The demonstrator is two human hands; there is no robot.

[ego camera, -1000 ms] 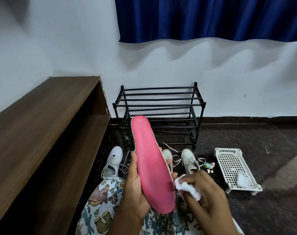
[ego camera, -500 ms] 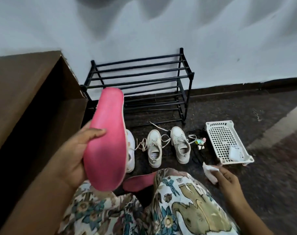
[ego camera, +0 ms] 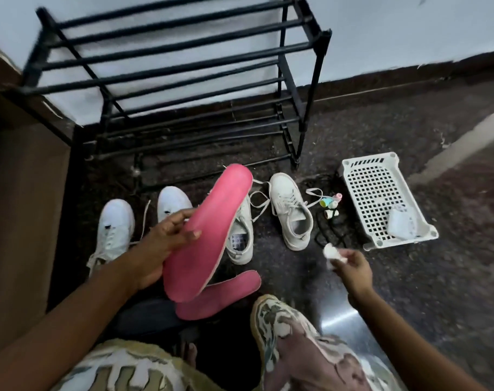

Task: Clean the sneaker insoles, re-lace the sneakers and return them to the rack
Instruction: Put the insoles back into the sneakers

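My left hand (ego camera: 158, 246) grips a pink insole (ego camera: 209, 238) by its edge, holding it above the floor over a white sneaker (ego camera: 241, 235). A second pink insole (ego camera: 220, 296) lies on the floor below it. My right hand (ego camera: 350, 266) pinches a crumpled white wipe (ego camera: 332, 253) out to the right, near a white basket. Another off-white sneaker (ego camera: 292, 213) with loose laces sits beside the first. Two brighter white sneakers (ego camera: 114, 230) (ego camera: 172, 203) stand further left. The black shoe rack (ego camera: 167, 71) stands against the wall behind them.
A white perforated basket (ego camera: 381, 193) with a crumpled white item lies on the dark floor at right. Small coloured bottles (ego camera: 332, 204) sit beside a dark cord between sneaker and basket. A brown wooden bench (ego camera: 17, 193) fills the left side. My patterned knees are at the bottom.
My head has tilted down toward the floor. My left hand lowered the insole over the sneakers. My right hand moved away from the insole to the right with the wipe.
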